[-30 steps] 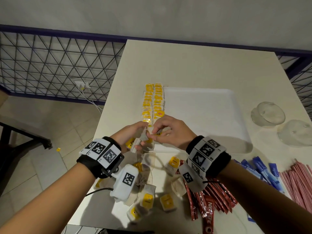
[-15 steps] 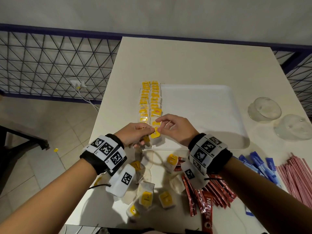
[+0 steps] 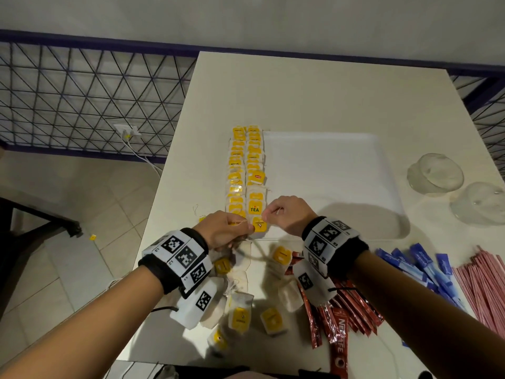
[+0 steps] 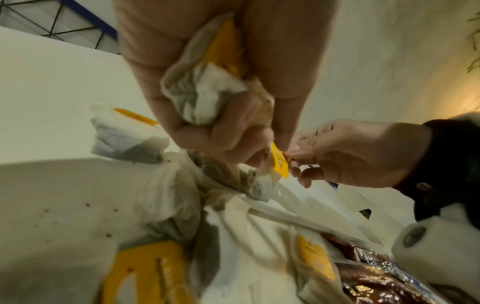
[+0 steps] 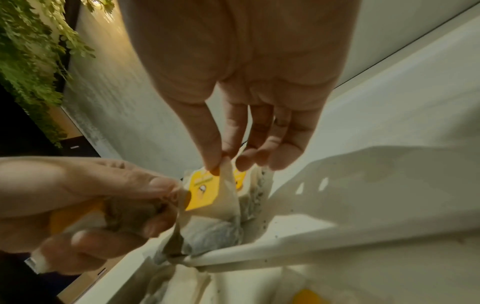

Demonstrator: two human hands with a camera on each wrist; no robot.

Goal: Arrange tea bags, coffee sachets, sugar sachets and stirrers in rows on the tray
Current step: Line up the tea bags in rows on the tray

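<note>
Head view: right hand (image 3: 287, 214) pinches a tea bag (image 3: 259, 225) at the tray's (image 3: 328, 160) near-left corner to extend the row, left hand (image 3: 224, 228) clutching spare bags as stock.

Both forearms reaching forward, left hand (image 3: 226, 231) curled shut around crumpled tea bags (image 4: 200, 96), right hand (image 3: 287, 214) pinching one tea bag (image 5: 207, 191) (thumb and forefinger), other fingers (image 5: 285, 148) loosely extended.
</note>
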